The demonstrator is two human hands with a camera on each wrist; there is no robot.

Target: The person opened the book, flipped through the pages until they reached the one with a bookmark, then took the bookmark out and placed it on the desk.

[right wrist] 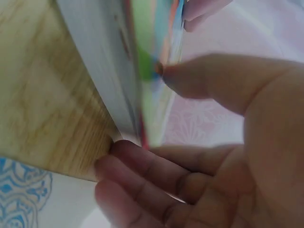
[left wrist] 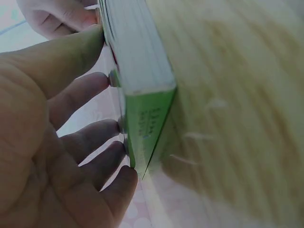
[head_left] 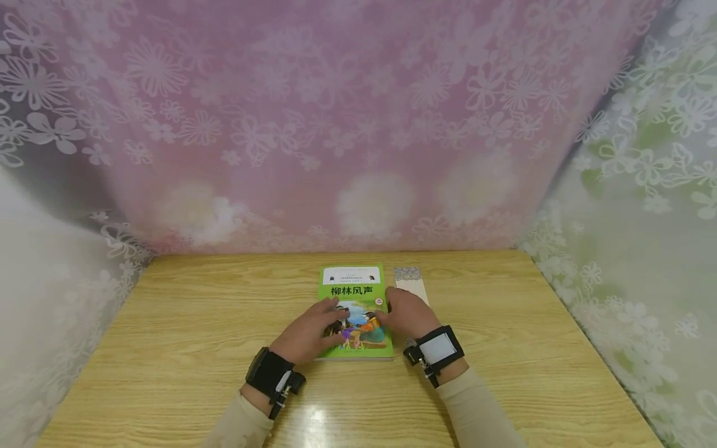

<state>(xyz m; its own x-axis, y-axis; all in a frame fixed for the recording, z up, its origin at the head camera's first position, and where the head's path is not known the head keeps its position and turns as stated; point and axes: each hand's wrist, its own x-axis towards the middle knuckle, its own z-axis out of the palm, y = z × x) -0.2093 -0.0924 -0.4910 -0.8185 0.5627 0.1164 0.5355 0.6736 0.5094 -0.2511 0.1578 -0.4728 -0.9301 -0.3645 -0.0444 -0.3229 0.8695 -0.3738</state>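
A green paperback book (head_left: 353,280) with an illustrated cover lies closed on the wooden table. My left hand (head_left: 305,330) rests on its left side, fingers spread over the cover; in the left wrist view the fingertips touch the cover near the green spine (left wrist: 147,123). At the opposite side, my right hand (head_left: 411,314) holds the book's right edge. Its thumb (right wrist: 204,78) lies on the cover, and its curled fingers (right wrist: 147,175) are at the page edge. A pale strip (head_left: 411,285) with a patterned end is partly hidden under the right hand.
The wooden table (head_left: 224,298) extends to both sides of the book. Behind it hangs a pink flowered curtain (head_left: 313,124), and a pale flowered curtain (head_left: 644,218) stands along the right side. In the right wrist view a blue-patterned white surface (right wrist: 23,190) shows.
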